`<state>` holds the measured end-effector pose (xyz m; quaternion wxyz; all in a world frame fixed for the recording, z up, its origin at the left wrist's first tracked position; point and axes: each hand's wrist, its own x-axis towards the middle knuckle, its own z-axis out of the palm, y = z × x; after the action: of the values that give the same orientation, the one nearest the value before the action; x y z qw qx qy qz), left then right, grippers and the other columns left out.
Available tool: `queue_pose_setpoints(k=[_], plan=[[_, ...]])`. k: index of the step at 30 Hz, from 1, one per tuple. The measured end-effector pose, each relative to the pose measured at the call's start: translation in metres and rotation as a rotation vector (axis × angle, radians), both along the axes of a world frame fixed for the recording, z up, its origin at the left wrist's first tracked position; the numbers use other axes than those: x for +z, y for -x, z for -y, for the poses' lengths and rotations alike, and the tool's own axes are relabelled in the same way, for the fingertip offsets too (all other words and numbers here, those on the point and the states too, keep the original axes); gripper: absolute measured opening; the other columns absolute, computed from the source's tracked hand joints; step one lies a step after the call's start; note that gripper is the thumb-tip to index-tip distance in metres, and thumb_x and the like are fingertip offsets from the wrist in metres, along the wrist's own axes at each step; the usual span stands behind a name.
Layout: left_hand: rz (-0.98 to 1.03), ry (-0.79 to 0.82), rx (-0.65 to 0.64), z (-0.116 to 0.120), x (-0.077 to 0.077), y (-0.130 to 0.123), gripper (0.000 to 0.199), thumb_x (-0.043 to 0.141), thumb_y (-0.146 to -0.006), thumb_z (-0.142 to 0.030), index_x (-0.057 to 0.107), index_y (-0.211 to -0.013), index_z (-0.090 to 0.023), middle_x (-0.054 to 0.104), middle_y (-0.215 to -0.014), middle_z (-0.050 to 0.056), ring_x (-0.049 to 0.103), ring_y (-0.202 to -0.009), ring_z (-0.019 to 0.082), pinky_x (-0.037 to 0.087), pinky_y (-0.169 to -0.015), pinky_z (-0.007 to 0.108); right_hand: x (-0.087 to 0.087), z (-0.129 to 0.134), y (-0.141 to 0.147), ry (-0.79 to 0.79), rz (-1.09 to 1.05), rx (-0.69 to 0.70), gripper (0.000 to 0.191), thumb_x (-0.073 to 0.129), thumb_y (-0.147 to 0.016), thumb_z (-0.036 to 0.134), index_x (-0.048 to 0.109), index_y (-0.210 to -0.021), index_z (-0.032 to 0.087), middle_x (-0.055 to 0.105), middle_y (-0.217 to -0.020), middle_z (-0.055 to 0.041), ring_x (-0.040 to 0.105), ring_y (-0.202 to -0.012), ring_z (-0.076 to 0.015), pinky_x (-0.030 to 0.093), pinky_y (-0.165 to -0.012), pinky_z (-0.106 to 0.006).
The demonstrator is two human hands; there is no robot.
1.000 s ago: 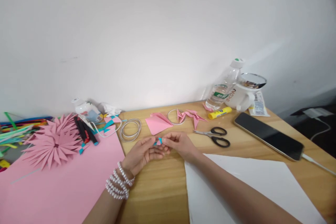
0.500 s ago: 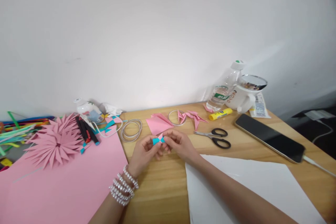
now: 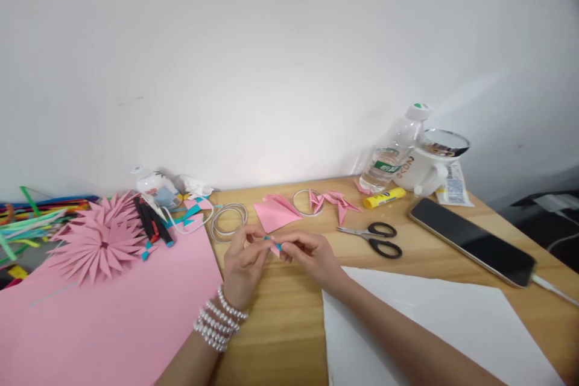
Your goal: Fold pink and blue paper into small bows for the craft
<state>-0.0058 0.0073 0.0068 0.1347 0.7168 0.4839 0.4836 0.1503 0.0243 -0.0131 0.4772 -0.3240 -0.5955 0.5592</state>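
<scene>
Between my two hands is a small folded piece of pink and blue paper [image 3: 274, 246], largely covered by the fingers. My left hand [image 3: 246, 262], with bead bracelets [image 3: 221, 319] at its wrist, pinches the paper's left side. On the right side, my right hand [image 3: 310, 253] grips it between thumb and fingers. Just beyond the hands lies a folded pink paper [image 3: 275, 212]. Folded pink pieces [image 3: 342, 205] and a thin metal ring [image 3: 300, 208] rest to its right. Scissors [image 3: 377, 238] with black handles lie right of my right hand.
Pink sheets [image 3: 113, 332], spiky pink paper flowers [image 3: 102, 245] and markers [image 3: 151, 223] are at left. A white sheet [image 3: 420, 319] lies under my right forearm. A glue stick [image 3: 384, 197], water bottle [image 3: 384, 163], white mug [image 3: 420, 169] and phone [image 3: 473, 241] stand or lie at right.
The folded paper has turned in my fingers, so less of its blue shows. My left hand has rotated, its fingers now over the paper. The view has shifted slightly.
</scene>
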Motion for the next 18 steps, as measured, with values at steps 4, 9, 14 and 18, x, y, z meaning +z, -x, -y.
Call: queue_pose_setpoints(k=[4, 9, 14, 18], plan=[[-0.052, -0.065, -0.004, 0.0033, -0.002, -0.0005, 0.021, 0.055, -0.071, -0.009, 0.069, -0.075, -0.025, 0.055, -0.079, 0.004, 0.051, -0.075, 0.016, 0.042, -0.065, 0.027, 0.0004, -0.0016, 0.0006, 0.124, -0.064, 0.051, 0.016, 0.062, -0.071, 0.032, 0.062, -0.078, 0.017, 0.061, -0.063, 0.0, 0.054, -0.053, -0.0092, 0.047, -0.054, -0.023], [0.254, 0.184, 0.022, -0.0016, -0.0012, -0.003, 0.038, 0.054, -0.07, -0.011, 0.056, -0.106, -0.022, 0.056, -0.093, 0.006, 0.052, -0.082, 0.017, 0.043, -0.075, 0.031, 0.0001, -0.0036, -0.0005, 0.106, -0.028, 0.013, 0.012, 0.061, -0.072, 0.028, 0.059, -0.07, 0.016, 0.059, -0.063, 0.0009, 0.053, -0.053, -0.0085, 0.046, -0.056, -0.022], [0.637, 0.684, -0.237, -0.0065, 0.0024, -0.0015, 0.033, 0.056, -0.073, -0.024, 0.056, -0.104, -0.014, 0.063, -0.08, 0.006, 0.055, -0.065, 0.013, 0.045, -0.062, 0.026, -0.0013, -0.0056, -0.0031, 0.017, 0.063, -0.018, 0.012, 0.058, -0.074, 0.029, 0.059, -0.071, 0.017, 0.059, -0.067, -0.0004, 0.053, -0.056, -0.01, 0.045, -0.055, -0.023], [0.595, 0.727, -0.264, -0.0047, 0.0063, -0.0015, 0.023, 0.065, -0.066, -0.024, 0.064, -0.087, -0.014, 0.064, -0.071, 0.003, 0.055, -0.064, 0.012, 0.045, -0.066, 0.025, 0.0005, -0.0052, -0.004, -0.101, 0.141, -0.029, 0.013, 0.056, -0.076, 0.028, 0.061, -0.07, 0.018, 0.061, -0.068, -0.0015, 0.053, -0.06, -0.0117, 0.044, -0.057, -0.023]])
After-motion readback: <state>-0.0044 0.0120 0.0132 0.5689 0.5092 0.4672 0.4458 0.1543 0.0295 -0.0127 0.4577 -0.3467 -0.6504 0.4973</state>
